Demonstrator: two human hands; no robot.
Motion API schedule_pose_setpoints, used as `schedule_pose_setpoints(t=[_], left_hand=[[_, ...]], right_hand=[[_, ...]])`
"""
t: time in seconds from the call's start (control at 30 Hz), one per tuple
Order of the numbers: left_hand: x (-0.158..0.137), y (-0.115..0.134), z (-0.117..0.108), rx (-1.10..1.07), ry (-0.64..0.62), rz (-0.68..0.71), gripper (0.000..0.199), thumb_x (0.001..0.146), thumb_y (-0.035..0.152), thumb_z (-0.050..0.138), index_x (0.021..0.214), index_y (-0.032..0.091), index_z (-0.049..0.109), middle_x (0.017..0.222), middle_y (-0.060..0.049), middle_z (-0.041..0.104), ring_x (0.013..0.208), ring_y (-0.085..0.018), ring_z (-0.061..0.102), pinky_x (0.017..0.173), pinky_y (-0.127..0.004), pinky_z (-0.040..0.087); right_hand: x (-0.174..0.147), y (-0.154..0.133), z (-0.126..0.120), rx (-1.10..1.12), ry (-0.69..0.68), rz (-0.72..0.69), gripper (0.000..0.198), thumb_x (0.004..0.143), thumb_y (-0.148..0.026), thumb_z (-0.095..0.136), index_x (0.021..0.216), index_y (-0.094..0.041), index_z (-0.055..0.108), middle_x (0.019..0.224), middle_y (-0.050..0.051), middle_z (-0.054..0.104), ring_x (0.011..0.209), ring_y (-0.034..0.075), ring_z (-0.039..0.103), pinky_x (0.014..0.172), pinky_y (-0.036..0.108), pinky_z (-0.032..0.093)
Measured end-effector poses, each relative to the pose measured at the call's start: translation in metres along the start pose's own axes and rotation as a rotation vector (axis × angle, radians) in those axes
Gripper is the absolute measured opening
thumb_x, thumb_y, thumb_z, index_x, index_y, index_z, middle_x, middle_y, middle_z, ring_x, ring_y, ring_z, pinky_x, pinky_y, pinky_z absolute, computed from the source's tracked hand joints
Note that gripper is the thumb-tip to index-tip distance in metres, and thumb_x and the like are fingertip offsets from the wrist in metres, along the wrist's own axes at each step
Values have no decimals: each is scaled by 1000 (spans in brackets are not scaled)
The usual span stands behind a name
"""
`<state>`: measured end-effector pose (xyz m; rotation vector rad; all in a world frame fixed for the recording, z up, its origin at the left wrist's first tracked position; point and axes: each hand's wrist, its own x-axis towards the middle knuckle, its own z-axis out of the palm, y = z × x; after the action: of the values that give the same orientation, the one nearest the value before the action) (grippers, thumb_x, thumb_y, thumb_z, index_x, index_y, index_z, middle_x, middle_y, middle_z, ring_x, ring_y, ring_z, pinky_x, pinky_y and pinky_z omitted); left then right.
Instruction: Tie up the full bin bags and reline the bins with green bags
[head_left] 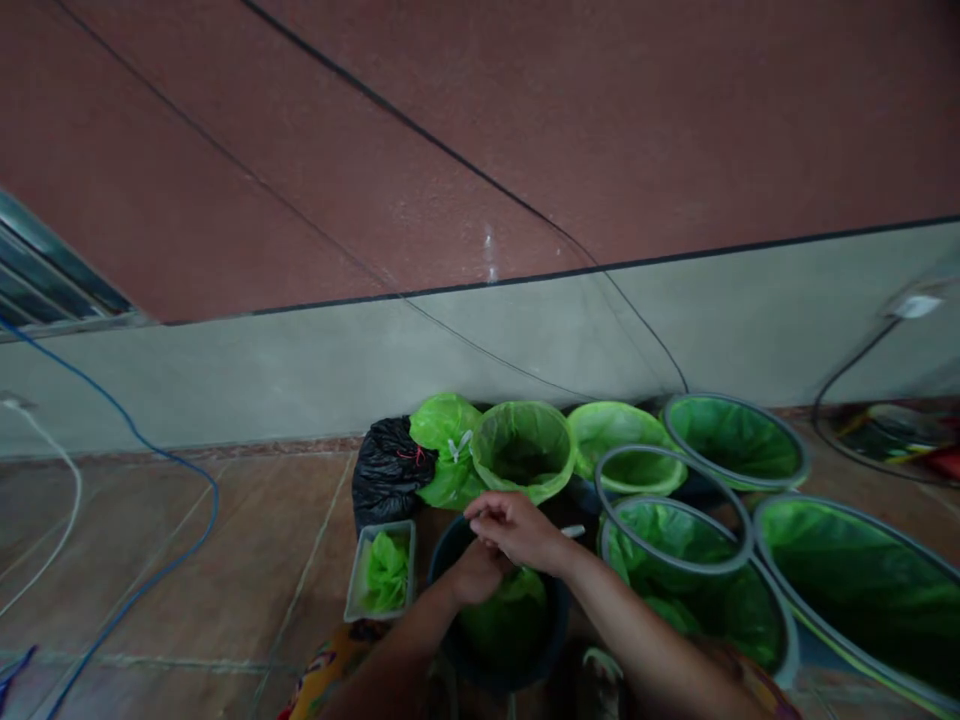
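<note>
My left hand (478, 574) is closed just above a dark bin (559, 625). Beneath it, gathered green plastic of a bag (506, 625) inside that bin rises to my fingers. My right hand (514, 527) crosses over the left with its fingers pinched together; whatever is between them is too small or hidden. Both hands touch each other over the bin's far side. A white handle-like piece (573, 531) shows just beyond my right wrist. To the left sits a pale rectangular tub (351, 600) with crumpled green plastic (386, 572) in it.
Along the wall stand a black tied bag (386, 475), a green tied bag (448, 430) and several green-lined bins (523, 412). A loose grey ring (600, 480) rests over a bin (787, 650) at right. A blue cable (214, 505) crosses the tiled floor (247, 540).
</note>
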<state>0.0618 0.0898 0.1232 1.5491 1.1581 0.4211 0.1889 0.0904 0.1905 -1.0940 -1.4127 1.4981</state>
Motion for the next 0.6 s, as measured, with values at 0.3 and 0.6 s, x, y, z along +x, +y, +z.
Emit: schedule_pose_setpoints(t=[0.3,0.6], left_hand=[[0,-1,-6,130,-195,-116,35,82,42,47,72,15,67,52,4,45,49,-10,34,49,-24,26],[9,-5,-15,-187,-42,-119,39,77,50,52,62,15,58,55,2,49,54,-10,39,54,-24,28]], right_hand=[[19,9,-20,-136,278,37,24,82,-27,54,102,-17,63,80,3,65,61,14,59,61,28,47],[-11,32,-22,-948,-36,236,40,88,-32,49,123,-14,57,119,14,65,112,26,60,92,36,45]])
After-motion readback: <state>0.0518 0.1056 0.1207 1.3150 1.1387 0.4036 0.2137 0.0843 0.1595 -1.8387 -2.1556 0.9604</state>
